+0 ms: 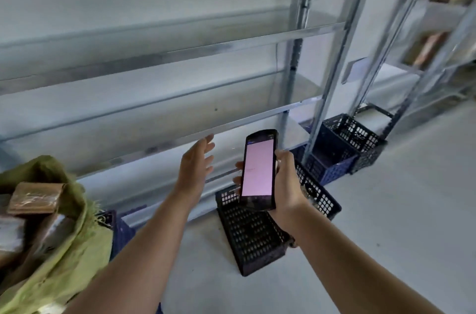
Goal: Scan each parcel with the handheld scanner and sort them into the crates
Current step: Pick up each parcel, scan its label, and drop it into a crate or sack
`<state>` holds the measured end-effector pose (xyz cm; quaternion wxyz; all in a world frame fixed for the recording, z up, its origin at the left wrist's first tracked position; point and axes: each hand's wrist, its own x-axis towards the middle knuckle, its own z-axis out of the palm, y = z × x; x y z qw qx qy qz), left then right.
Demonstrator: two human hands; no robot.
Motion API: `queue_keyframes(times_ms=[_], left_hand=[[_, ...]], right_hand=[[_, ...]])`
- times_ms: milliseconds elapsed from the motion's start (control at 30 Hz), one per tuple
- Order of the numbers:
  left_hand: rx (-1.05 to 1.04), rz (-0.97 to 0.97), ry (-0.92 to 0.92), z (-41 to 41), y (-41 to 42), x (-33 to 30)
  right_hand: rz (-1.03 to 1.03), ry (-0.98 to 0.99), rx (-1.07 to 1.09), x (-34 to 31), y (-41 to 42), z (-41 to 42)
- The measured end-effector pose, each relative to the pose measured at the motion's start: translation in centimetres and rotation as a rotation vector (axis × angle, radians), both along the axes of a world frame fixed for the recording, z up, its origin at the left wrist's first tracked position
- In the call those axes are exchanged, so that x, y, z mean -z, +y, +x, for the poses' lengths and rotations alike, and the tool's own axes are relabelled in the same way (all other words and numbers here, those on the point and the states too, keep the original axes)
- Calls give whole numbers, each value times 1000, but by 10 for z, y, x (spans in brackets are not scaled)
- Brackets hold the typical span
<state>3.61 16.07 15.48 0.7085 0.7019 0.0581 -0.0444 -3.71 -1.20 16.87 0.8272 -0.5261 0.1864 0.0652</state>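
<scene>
Grey floor (386, 223), black crate (252, 236) at six o'clock; right hand (286, 185) fingers grip scanner (258, 169), left hand (197, 167) fingers spread.

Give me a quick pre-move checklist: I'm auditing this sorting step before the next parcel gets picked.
1. Scanner held firmly in the right hand: ok.
2. Scanner screen lit: ok; its text is too blurred to read.
3. Left hand free to pick: ok, open and empty.
4. Parcels within reach in the green sack: ok.
5. Black crate below the hands open: ok.
6. Target crate for the next parcel known: cannot tell.
</scene>
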Motion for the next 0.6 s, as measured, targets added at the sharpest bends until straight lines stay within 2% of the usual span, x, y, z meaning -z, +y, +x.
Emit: queue_keyframes(times_ms=[167, 300, 433, 600], left_hand=[[133, 12, 13, 34, -93, 11], [193, 10, 57, 72, -159, 43], [291, -4, 95, 120, -218, 84], [311, -5, 220, 197, -286, 135]], right_hand=[[3, 18, 157, 13, -86, 15], [-5, 87, 222, 42, -144, 43], [-6, 139, 242, 74, -195, 90], [-71, 199, 270, 111, -263, 168]])
